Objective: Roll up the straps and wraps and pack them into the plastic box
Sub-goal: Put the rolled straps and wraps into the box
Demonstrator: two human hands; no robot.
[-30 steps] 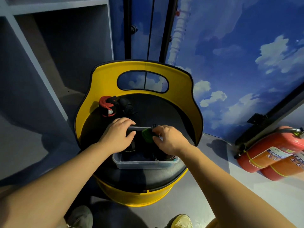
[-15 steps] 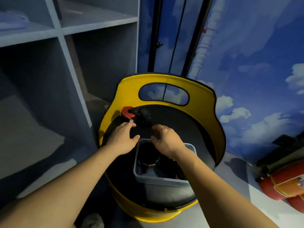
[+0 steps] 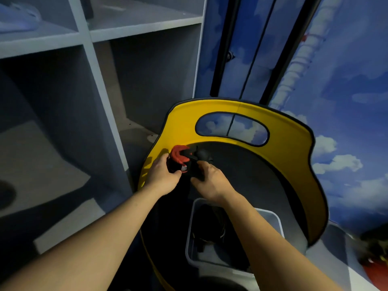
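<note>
A red and black wrap [image 3: 178,154] lies at the back left of the black seat of a yellow chair [image 3: 289,148]. My left hand [image 3: 162,177] grips its dark lower end. My right hand [image 3: 211,181] holds a black strap [image 3: 202,155] just to the right of it. The clear plastic box [image 3: 270,219] stands on the seat nearer to me, under my right forearm, with dark rolled straps inside.
Grey shelving [image 3: 88,51] rises close on the left. A blue wall with painted clouds [image 3: 346,85] is behind and to the right of the chair. A red fire extinguisher [image 3: 375,271] lies on the floor at the lower right.
Both hands left the box and reached forward to the wraps at the back of the seat. The view swung left, so the box now sits lower in the frame.
</note>
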